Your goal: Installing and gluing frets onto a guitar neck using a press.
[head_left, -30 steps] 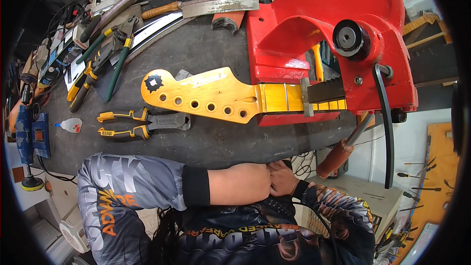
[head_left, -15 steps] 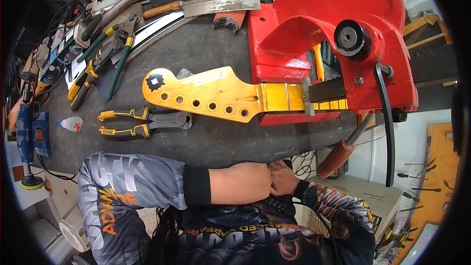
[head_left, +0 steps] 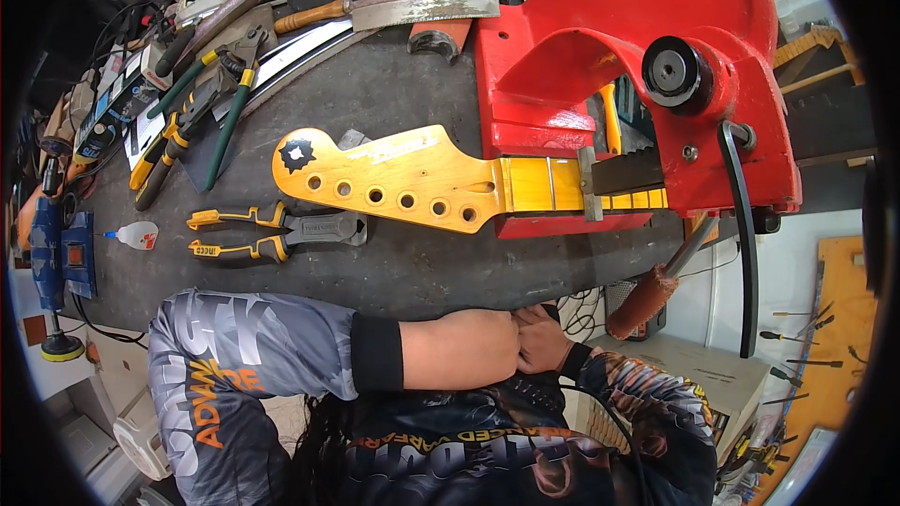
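My left forearm point(head_left: 459, 349) reaches across my body below the bench edge. Its hand is mostly hidden where it meets my right hand point(head_left: 542, 342), whose fingers are curled together against it. What they close on, if anything, cannot be made out; a dark patch shows just beyond the fingers. Away from both hands, a guitar neck point(head_left: 384, 180) lies with its headstock toward the left, tuner holes along the near side. Its yellow fretboard point(head_left: 530, 184) runs into a red cast-metal machine point(head_left: 553, 112), beneath a metal bar point(head_left: 589, 185). Yellow-and-black end-cutting pliers point(head_left: 319, 232) lie nearer me.
Left on the dark bench point(head_left: 394, 272) are a small white bottle point(head_left: 139, 235) and green-handled cutters point(head_left: 225, 122). A wooden-handled saw point(head_left: 422, 9) lies at the back. A black hex key point(head_left: 745, 253) hangs from the machine, near a lever with a reddish-brown grip point(head_left: 642, 303).
The view has shifted very slightly. My hands stay together in the same place, and the guitar neck and tools have not moved.
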`<state>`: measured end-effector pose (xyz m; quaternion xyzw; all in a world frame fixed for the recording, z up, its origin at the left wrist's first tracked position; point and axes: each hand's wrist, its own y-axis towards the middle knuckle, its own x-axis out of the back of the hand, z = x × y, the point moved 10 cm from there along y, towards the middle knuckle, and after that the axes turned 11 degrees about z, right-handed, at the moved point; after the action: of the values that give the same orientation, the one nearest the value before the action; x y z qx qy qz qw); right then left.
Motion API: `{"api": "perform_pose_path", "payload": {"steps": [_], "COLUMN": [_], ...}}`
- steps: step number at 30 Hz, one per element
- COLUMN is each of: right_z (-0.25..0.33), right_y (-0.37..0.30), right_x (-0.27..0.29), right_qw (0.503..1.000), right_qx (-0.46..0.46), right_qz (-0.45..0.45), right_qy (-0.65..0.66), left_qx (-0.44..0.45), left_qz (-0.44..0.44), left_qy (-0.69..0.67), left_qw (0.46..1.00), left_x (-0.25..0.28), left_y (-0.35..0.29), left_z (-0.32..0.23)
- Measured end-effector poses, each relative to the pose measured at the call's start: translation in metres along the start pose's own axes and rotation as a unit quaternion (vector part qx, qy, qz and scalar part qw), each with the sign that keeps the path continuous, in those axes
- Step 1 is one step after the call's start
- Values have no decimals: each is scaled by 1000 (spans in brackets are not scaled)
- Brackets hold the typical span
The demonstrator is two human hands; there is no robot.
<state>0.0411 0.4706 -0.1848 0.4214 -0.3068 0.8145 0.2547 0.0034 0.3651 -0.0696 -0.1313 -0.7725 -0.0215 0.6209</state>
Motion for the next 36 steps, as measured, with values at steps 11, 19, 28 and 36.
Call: {"api": "perform_pose_path", "payload": {"steps": [11, 19, 28, 36], "right_z": [-1, -2, -2, -1], "right_y": [0, 0, 1, 1], "right_x": [-2, -4, -4, -1], "right_qw": [1000, 1000, 1000, 1000], "right_qx": [-3, -6, -2, -3], "right_qz": [-1, 11, 19, 2], "right_qy": [-1, 3, 0, 9], "left_qx": [2, -1, -5, 8], "left_qz": [-8, -2, 0, 0], "left_qy": [-14, -15, -10, -17], "left_qw": [1000, 1000, 1000, 1000], "left_x": [1, 3, 4, 1], "left_y": [0, 0, 0, 0], "left_z": [1, 1, 1, 2]}}
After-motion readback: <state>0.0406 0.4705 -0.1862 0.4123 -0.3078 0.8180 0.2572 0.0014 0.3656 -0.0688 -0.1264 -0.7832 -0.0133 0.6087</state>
